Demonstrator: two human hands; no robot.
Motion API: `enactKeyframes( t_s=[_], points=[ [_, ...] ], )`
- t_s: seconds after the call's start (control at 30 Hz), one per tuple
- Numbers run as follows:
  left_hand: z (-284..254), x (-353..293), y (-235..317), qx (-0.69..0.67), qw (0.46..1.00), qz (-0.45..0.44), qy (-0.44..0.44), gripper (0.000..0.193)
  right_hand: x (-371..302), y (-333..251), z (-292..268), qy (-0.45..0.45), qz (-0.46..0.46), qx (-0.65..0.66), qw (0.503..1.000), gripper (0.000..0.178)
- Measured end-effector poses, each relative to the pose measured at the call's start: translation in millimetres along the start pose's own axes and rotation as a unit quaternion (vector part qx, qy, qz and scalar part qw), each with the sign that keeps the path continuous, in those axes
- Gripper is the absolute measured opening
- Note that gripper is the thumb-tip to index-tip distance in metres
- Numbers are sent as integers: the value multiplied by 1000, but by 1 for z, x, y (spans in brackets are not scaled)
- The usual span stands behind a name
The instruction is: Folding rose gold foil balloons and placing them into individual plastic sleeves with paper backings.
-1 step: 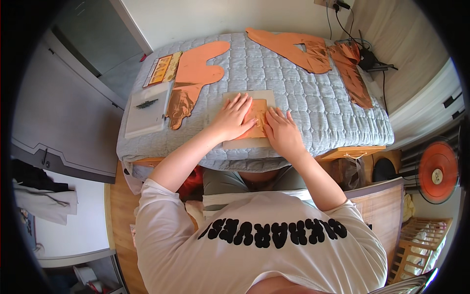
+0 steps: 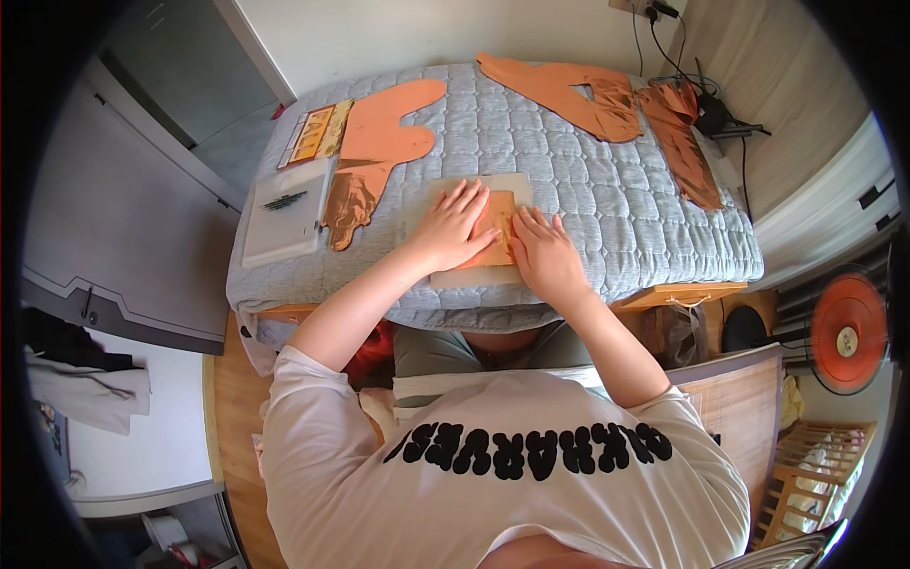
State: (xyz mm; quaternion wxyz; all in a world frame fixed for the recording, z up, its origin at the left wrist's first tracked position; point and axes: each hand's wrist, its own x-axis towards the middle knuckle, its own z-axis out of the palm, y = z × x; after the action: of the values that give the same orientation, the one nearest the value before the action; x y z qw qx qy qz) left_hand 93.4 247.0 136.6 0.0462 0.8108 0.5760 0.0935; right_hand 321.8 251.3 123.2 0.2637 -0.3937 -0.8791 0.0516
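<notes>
A small orange, shiny foil-like piece [image 2: 500,232] lies on a pale flat board [image 2: 512,183] on the quilted bed. My left hand [image 2: 455,228] rests flat over the left part of the orange piece, fingers stretched out and pointing away from me. Along the right edge of the piece, my right hand [image 2: 550,254] lies palm down with fingers extended, partly on the board. Neither hand is wrapped round anything. What lies under the palms is hidden.
Large orange foil cutouts lie at the left [image 2: 384,123] and at the far right [image 2: 588,100], beside a crumpled copper-coloured strip [image 2: 682,147]. A translucent flat case [image 2: 275,228] with thin dark sticks [image 2: 284,201] sits at the left. Black cables [image 2: 716,114] gather at the right corner.
</notes>
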Motion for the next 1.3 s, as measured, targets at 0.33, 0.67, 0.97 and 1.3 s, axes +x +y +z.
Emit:
enactKeyframes(
  t_s=[0.33, 0.67, 0.97, 1.3],
  points=[
    [4, -5, -3, 27, 1000, -10, 1, 71, 0, -10, -9, -24, -16, 9, 1000, 38],
    [-1, -7, -7, 16, 1000, -8, 16, 73, 13, -19, 4, -60, -50, 34, 996, 31],
    [-3, -10, -11, 19, 1000, -18, 13, 67, 18, -28, 5, -70, -45, 82, 993, 30],
    [-7, -6, -2, 21, 1000, 12, -6, 64, 11, -17, -8, -68, -99, 55, 991, 33]
  ],
)
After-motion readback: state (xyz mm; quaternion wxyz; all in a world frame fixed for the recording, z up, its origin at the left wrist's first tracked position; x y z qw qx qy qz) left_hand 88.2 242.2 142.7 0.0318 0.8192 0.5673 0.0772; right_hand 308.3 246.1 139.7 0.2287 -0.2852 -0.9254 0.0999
